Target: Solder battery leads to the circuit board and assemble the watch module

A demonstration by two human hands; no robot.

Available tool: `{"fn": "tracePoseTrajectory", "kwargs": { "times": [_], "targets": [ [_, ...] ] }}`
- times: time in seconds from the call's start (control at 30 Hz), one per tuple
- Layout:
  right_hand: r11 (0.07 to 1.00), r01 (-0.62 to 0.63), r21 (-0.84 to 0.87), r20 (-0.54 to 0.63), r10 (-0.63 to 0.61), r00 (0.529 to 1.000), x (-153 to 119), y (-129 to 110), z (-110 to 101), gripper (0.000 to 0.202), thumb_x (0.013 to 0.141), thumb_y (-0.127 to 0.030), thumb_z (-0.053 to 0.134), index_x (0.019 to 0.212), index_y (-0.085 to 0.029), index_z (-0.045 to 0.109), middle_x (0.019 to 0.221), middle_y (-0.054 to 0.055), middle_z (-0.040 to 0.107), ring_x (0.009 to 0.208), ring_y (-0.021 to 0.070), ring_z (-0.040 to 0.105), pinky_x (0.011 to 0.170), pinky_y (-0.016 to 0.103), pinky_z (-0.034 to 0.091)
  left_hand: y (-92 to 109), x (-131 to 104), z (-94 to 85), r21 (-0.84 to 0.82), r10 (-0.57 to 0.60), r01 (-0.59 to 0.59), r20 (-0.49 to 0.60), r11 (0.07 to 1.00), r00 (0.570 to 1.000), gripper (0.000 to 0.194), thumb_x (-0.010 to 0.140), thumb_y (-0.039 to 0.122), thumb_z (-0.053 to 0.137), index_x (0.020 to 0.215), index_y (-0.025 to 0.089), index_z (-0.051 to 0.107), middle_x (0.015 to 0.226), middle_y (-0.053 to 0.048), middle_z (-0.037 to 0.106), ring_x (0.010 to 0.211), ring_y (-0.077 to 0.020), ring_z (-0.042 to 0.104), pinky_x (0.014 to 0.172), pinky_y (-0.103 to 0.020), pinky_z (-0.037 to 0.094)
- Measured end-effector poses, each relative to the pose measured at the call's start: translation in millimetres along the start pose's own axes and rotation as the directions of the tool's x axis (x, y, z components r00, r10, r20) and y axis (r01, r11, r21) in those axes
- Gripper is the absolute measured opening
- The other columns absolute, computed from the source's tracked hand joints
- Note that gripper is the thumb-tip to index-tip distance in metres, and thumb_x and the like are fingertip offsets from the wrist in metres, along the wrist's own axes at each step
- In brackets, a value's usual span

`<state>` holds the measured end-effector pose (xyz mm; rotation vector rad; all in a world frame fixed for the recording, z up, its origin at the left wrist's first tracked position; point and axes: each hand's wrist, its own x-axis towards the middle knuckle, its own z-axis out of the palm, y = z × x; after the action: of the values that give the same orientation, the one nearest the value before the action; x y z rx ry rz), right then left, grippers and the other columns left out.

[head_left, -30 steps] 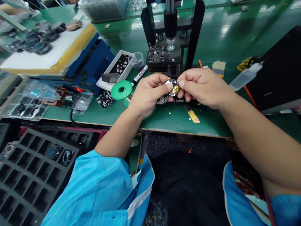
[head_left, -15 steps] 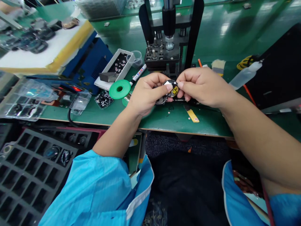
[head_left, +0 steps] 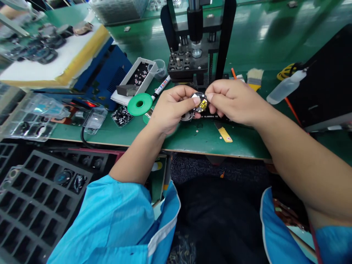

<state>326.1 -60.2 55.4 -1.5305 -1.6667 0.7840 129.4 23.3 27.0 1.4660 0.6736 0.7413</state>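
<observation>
Between thumb and fingers, my left hand (head_left: pixel 174 108) grips an opened watch (head_left: pixel 202 103), a small round body with yellow and white parts showing inside. A dark ring-shaped piece (head_left: pixel 187 116) hangs just below it, partly hidden by my left fingers. My right hand (head_left: pixel 231 101) is closed in a pinch at the watch's right edge. Whatever lies between the right fingertips is too small to make out. Behind both hands stands a black hand press (head_left: pixel 189 66) with metal pins on its plate.
Left of my hands are a green spool (head_left: pixel 140 104), a paint marker (head_left: pixel 162 87) and a white box of small parts (head_left: pixel 140 75). A yellow-handled blade (head_left: pixel 225 134) lies near the front edge. A brush (head_left: pixel 255 77) and squeeze bottle (head_left: pixel 286 88) sit right. A foam tray (head_left: pixel 35 200) is lower left.
The watch has turned slightly in my left hand, its inside now facing me a little more. My right hand has shifted very slightly left.
</observation>
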Motion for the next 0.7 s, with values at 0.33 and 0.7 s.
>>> {"fn": "tracePoseTrajectory", "kwargs": {
  "times": [0.33,0.7],
  "targets": [
    [0.988,-0.105,0.116,0.043,0.1,0.994,-1.2,-6.5,-5.2,0.017,0.099,-0.016,0.066,0.084,-0.021,0.072,0.071,0.0,0.07,0.058,0.0124,0.056,0.058,0.028,0.043,0.4,-0.2,0.6,-0.021,-0.009,0.009,0.012,1.0,1.0,0.022,0.088,0.028,0.091,0.091,0.018,0.072,0.084,0.001,0.076,0.065,-0.0111,0.073,0.062,-0.023,0.066],
    [0.847,0.104,-0.522,-0.039,-0.146,0.988,2.1,19.9,-0.7,0.012,0.095,-0.025,0.057,0.085,-0.025,0.064,0.073,0.007,0.07,0.066,0.0211,0.061,0.067,0.038,0.043,2.7,-2.5,9.0,-0.1,-0.135,0.144,0.092,0.984,0.986,0.03,0.091,0.037,0.093,0.096,0.016,0.072,0.085,0.001,0.073,0.074,-0.0086,0.069,0.079,-0.028,0.068]
  ]
}}
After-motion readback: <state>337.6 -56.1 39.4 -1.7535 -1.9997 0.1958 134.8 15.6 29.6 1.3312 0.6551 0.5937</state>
